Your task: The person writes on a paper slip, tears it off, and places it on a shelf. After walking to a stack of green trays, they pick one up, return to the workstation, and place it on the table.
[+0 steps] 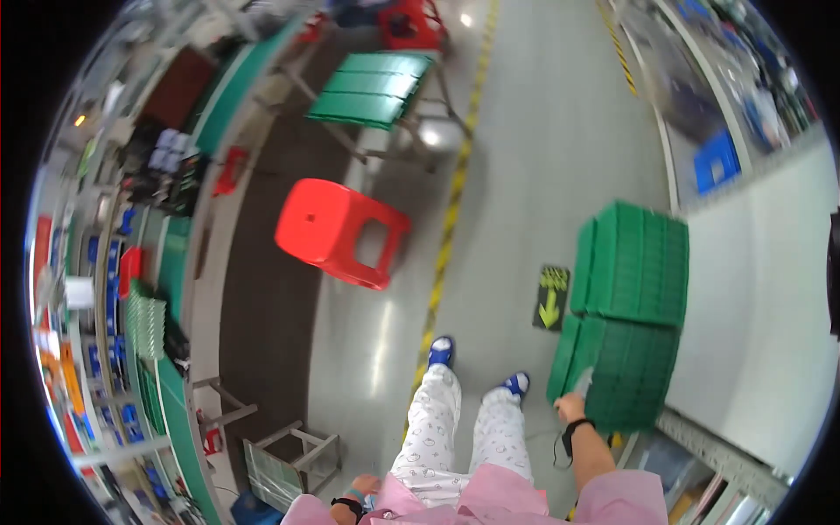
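Observation:
My right hand [570, 407] is closed, its arm reaching forward and a black strap on the wrist. From its fingers sticks up a small pale greyish piece [584, 381], too blurred to name. Right beside that hand stands the nearer stack of green plastic crates [632, 372]; I cannot tell whether hand and stack touch. A second stack of green crates [643, 262] adjoins it on the far side. My left hand [366, 484] hangs low by my pink garment, with a dark wristband. Its fingers are small and smeared, and a light-blue patch [369, 502] shows beside it.
A red plastic stool [328, 229] stands left of the yellow-black floor line [449, 219]. Beyond it is a green-topped folding stool [372, 87]. Cluttered workbenches [179, 262] run along the left. A white panel [757, 297] borders the crates on the right. Another framed stool [278, 472] is near left.

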A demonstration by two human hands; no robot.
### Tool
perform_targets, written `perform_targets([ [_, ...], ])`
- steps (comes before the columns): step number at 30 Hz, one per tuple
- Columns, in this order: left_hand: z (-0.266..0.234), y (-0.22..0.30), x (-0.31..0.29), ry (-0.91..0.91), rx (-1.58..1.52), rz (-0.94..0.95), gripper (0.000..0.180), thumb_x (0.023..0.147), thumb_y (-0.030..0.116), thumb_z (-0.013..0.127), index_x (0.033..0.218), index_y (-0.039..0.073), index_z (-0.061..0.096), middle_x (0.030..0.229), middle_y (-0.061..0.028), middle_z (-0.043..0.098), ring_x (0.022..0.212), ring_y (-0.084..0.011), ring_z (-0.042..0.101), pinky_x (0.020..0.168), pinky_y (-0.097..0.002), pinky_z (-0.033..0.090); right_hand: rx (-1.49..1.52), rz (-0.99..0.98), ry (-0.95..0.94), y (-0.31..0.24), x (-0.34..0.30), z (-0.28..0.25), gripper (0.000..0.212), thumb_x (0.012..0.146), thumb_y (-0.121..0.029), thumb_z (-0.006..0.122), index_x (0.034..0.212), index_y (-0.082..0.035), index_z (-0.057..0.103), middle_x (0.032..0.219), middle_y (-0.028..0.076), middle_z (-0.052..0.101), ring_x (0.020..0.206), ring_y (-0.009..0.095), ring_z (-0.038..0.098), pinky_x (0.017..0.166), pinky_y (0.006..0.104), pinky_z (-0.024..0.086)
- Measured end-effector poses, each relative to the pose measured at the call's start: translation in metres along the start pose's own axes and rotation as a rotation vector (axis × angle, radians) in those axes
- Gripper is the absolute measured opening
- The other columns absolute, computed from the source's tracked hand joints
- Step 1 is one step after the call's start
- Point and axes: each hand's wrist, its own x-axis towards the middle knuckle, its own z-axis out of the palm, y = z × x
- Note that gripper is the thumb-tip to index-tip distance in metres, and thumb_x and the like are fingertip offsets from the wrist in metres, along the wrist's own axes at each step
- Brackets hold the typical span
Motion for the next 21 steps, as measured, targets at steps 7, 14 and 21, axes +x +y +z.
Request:
perform_targets([
  [7,-0.029,-0.067,0.059,0.289,0.670,0.154,0.020,0.083,0.021,0.054,0.094,0.012,0.068,0.093,-0.0175,0.066,0.088,-0.0347,0.064,0.073,-0.0437,0.053,0.361,0.070,-0.107,-0.235,-0.055,0.054,0.017,0.065,-0.016,0.063,0.057,-0.001,0.063,0.056,0.014,0.063,0.052,0.024,0.063,0.051,0.0359,0.051],
  [14,-0.202,-0.037,0.061,0.622,-1.359,-0.039,0.022,0.083,0.022,0.057,0.101,0.010,0.059,0.089,-0.0121,0.068,0.070,-0.0261,0.064,0.057,-0.0421,0.047,0.103,-0.297,-0.420,-0.431,-0.037,0.096,0.014,0.075,-0.015,0.059,0.069,-0.003,0.064,0.059,0.010,0.062,0.049,0.020,0.059,0.046,0.0342,0.048],
  [21,-0.332,0.009,0.040,0.650,-1.358,-0.044,0.028,0.086,0.027,0.052,0.110,0.013,0.052,0.096,-0.0114,0.067,0.085,-0.0257,0.064,0.073,-0.0447,0.043,0.241,-0.517,-0.411,-0.630,-0.093,0.108,0.009,0.082,-0.012,0.059,0.079,-0.004,0.061,0.065,0.005,0.060,0.054,0.014,0.057,0.046,0.0283,0.044],
])
